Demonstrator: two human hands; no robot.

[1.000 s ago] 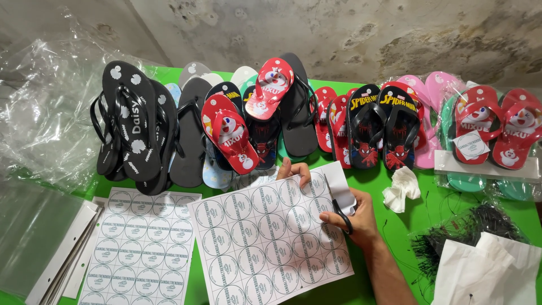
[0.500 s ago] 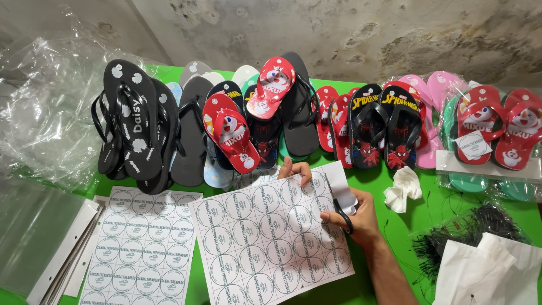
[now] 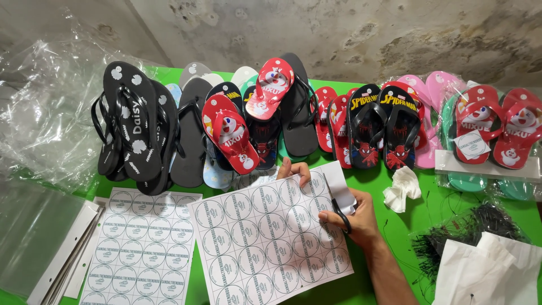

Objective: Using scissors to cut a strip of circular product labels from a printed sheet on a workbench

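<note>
Scissors (image 3: 337,210) cutting a white paper sheet of round printed labels (image 3: 271,237) on the green counter (image 3: 420,217).

The right hand (image 3: 353,217) grips the black-handled scissors at the sheet's right edge; the left hand (image 3: 294,170) pinches its top edge. A second label sheet (image 3: 144,245) lies just left, rows of flip-flops (image 3: 237,133) behind.

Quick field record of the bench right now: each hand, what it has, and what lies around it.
right hand: grips scissors at the right edge of the sticker sheet
left hand: fingers on the sheet's top edge, mostly hidden behind it
second sticker sheet: flat on the green table, to the left
flip-flops: row along the wall
crumpled paper: right of the hands
plastic bags: far left
</note>
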